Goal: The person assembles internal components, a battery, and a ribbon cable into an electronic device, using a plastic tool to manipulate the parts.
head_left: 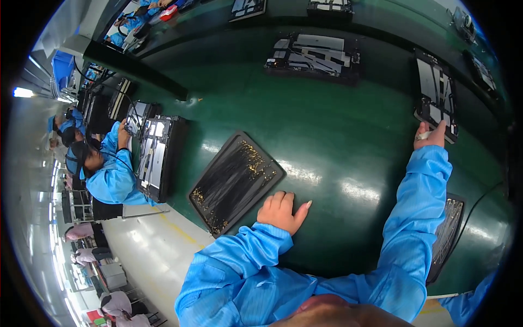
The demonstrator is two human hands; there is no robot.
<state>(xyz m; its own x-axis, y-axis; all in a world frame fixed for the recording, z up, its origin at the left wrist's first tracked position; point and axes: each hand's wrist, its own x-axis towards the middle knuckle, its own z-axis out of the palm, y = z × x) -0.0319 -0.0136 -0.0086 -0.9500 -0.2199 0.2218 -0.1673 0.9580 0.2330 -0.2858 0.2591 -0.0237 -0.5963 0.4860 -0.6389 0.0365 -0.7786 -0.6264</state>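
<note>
My left hand [282,211] lies on the green tabletop [332,147], fingers flat and thumb spread, with nothing in it. Just left of it is a dark tray [279,170] of thin black cables [226,182] with gold-coloured ends. My right arm reaches far out to the right. There, my right hand [430,134] grips the near end of a flat opened electronic device [433,87] with silver-grey panels and black strips inside. Its fingers are partly hidden by the device, and something white shows at a finger.
A stack of similar devices [158,155] stands at the table's left edge, by a co-worker in blue [111,180]. Another stack [316,54] sits at the far side. A dark post [136,71] slants across the far left. Beside my right forearm lies a second cable tray [449,231].
</note>
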